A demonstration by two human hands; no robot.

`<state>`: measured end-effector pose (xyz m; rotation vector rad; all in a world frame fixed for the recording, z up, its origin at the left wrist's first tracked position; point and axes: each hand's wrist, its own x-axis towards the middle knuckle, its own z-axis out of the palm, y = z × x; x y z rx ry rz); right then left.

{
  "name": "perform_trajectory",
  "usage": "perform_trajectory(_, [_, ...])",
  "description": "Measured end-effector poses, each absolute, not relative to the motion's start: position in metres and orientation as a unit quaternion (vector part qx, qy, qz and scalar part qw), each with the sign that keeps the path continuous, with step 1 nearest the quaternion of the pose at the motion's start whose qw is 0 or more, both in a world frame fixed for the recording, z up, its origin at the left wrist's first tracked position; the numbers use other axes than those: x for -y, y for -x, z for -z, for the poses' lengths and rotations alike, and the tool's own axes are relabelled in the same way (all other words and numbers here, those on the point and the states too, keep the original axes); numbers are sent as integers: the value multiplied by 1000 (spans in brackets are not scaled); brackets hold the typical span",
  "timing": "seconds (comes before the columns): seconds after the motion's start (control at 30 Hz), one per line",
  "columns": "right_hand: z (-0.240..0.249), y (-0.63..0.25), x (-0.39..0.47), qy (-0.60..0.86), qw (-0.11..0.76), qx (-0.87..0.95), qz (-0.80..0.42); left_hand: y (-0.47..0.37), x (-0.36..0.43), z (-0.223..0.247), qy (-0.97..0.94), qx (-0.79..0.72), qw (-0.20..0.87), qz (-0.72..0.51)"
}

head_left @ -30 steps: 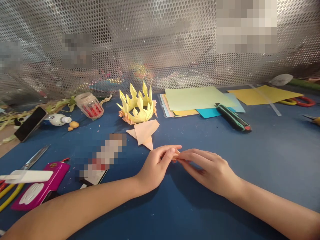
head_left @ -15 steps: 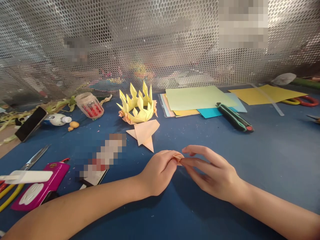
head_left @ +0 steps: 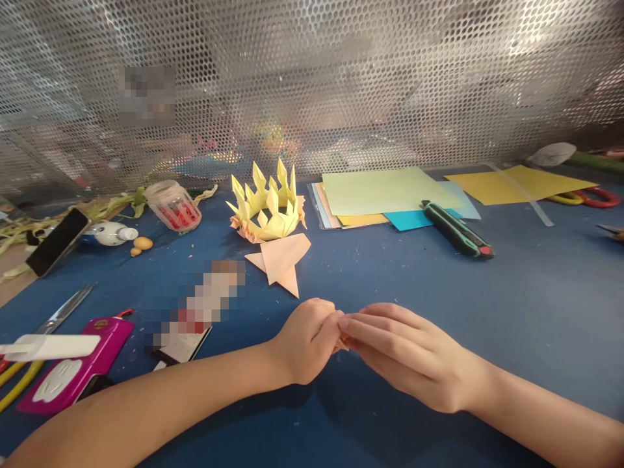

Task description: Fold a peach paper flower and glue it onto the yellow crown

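Note:
Between my two hands is a small folded piece of peach paper (head_left: pixel 343 342), mostly hidden by the fingers. My left hand (head_left: pixel 312 341) is closed around it. From the other side, the fingertips of my right hand (head_left: pixel 409 354) pinch the same piece. Just beyond the hands, flat peach paper pieces (head_left: pixel 283 257) lie overlapping on the blue table (head_left: pixel 370 416). Behind them stands a ring of pointed yellow folded paper (head_left: pixel 273 214), like a crown, with peach folds along its lower edge.
Paper sheets (head_left: pixel 385 192) and a green-black utility knife (head_left: pixel 458 231) lie at the back right. Left are scissors (head_left: pixel 68 309), a magenta glue gun (head_left: pixel 104 364), a phone (head_left: pixel 57 242), a bottle (head_left: pixel 110 233) and a jar with red bits (head_left: pixel 174 207). A perforated metal panel (head_left: pixel 331 84) stands behind.
My right hand's fingers have come together and pressed over the small peach paper, turning it downward. The left hand has shifted slightly; the paper is now more hidden.

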<state>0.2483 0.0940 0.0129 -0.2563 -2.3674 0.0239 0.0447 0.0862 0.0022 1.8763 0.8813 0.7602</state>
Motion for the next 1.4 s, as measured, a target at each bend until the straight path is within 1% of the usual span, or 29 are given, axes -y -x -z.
perform_trajectory(0.17, [-12,-254,-99,85,360,928,35,-47,-85,-4,-711,-366,502,-329])
perform_trajectory(0.3, [-9,-255,-104,130,394,908,54,-46,-85,-1,-689,-374,512,-351])
perform_trajectory(0.4, [-10,-254,-105,230,441,867,17,-45,-85,2,-674,-384,504,-380])
perform_trajectory(0.47, [-12,-252,-105,286,457,842,-19,-44,-85,4,-651,-382,513,-409])
perform_trajectory(0.57, [-14,-250,-102,337,452,823,-63,-45,-84,5,-627,-356,529,-448])
perform_trajectory(0.7, [-15,-248,-97,375,436,810,-115,-47,-84,4,-598,-345,554,-467])
perform_trajectory(0.83, [-15,-247,-96,367,428,813,-144,-48,-85,0,-554,-352,595,-464])
perform_trajectory(0.97, [-12,-249,-100,332,426,830,-138,-49,-88,0,-514,-378,621,-455])
perform_trajectory(1.17, [-11,-253,-108,270,417,862,-105,-50,-89,5,-500,-393,627,-450])
perform_trajectory(1.4, [-10,-253,-109,271,420,858,-118,-49,-88,1,-504,-390,619,-459])
